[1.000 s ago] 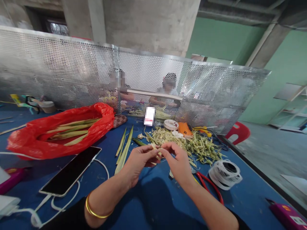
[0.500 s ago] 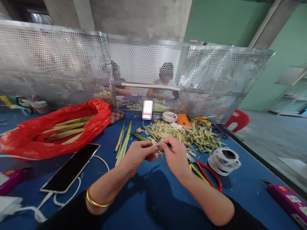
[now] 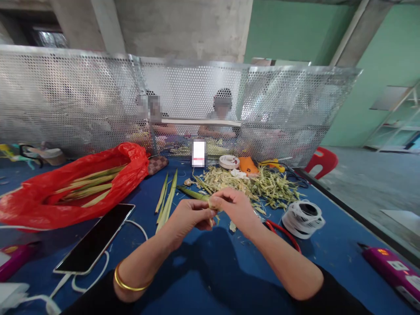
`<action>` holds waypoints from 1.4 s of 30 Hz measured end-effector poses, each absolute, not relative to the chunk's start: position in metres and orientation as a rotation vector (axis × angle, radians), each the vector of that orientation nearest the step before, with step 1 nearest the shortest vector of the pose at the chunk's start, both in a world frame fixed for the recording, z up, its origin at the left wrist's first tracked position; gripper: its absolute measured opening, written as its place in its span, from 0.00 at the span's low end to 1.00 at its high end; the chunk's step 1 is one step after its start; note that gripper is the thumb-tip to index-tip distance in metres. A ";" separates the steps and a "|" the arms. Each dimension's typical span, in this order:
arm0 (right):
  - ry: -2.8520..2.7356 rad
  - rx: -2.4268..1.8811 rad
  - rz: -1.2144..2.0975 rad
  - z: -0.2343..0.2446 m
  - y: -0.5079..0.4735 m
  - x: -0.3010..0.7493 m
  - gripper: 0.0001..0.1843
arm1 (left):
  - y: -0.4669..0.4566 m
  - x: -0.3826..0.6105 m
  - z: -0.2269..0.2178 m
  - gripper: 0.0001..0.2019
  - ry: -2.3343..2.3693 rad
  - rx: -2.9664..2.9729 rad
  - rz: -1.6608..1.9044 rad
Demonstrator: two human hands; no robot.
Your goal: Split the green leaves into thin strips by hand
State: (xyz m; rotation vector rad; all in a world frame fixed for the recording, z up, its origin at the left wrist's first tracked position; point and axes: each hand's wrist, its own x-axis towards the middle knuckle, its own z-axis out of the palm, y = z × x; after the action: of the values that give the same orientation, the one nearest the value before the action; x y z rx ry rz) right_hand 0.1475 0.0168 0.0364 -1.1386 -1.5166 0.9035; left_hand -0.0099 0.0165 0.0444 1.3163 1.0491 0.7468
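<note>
In front of me, over the blue table [image 3: 210,280], both hands meet at a small pale, folded strip of leaf [image 3: 211,204]. My left hand [image 3: 190,218], with a gold bangle on its wrist, pinches the strip from the left, and a thin end hangs below the fingers. From the right, my right hand [image 3: 234,205] presses thumb and fingers on the strip's top; its fingertips are partly hidden. A green leaf [image 3: 193,193] runs up behind the fingers; whether it joins the strip I cannot tell. Beyond the hands spreads a heap of pale woven-looking leaf pieces [image 3: 226,180].
Long leaves [image 3: 169,197] lie left of my hands, near a red plastic bag [image 3: 108,214] of leaves and a phone [image 3: 95,238] on its cable. At right are a red-handled tool [image 3: 288,236], a white ribbon roll [image 3: 303,221] and a purple device [image 3: 390,267]. A perforated metal screen [image 3: 193,92] stands behind.
My right hand has shifted left and now overlaps the left fingertips at the strip. Its forearm covers the tool's yellow handle. A pale scrap shows on the table below. The view has tilted slightly.
</note>
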 end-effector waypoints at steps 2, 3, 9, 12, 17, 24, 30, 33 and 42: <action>-1.472 -1.137 0.974 0.037 0.015 0.145 0.06 | 0.015 -0.008 0.045 0.14 1.029 1.325 0.701; -1.439 -1.137 0.992 0.036 0.014 0.143 0.06 | 0.014 -0.008 0.045 0.16 1.025 1.322 0.688; -1.349 -1.162 0.879 0.030 0.012 0.137 0.07 | 0.013 -0.008 0.049 0.16 1.007 1.337 0.715; -1.337 -1.181 0.798 0.028 0.010 0.137 0.06 | 0.013 -0.007 0.050 0.14 1.011 1.383 0.684; -1.356 -1.194 0.682 0.024 0.009 0.134 0.07 | 0.013 -0.004 0.049 0.12 1.059 1.450 0.659; -1.415 -1.178 0.750 0.029 0.018 0.145 0.09 | 0.012 -0.004 0.044 0.13 1.075 1.352 0.730; -1.524 -1.334 0.520 0.043 0.015 0.155 0.18 | 0.016 -0.003 0.039 0.16 1.061 1.055 0.954; -1.814 -1.391 0.438 0.040 0.008 0.148 0.17 | 0.017 -0.003 0.037 0.13 1.083 1.074 1.036; -2.100 -1.365 -0.280 0.031 0.002 0.138 0.06 | 0.016 -0.004 0.038 0.13 1.083 0.987 1.041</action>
State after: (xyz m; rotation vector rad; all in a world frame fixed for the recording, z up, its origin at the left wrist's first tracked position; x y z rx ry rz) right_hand 0.1375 0.0022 0.0309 -1.3646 -2.0996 -0.2796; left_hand -0.0037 0.0162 0.0375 0.9867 1.0832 1.0405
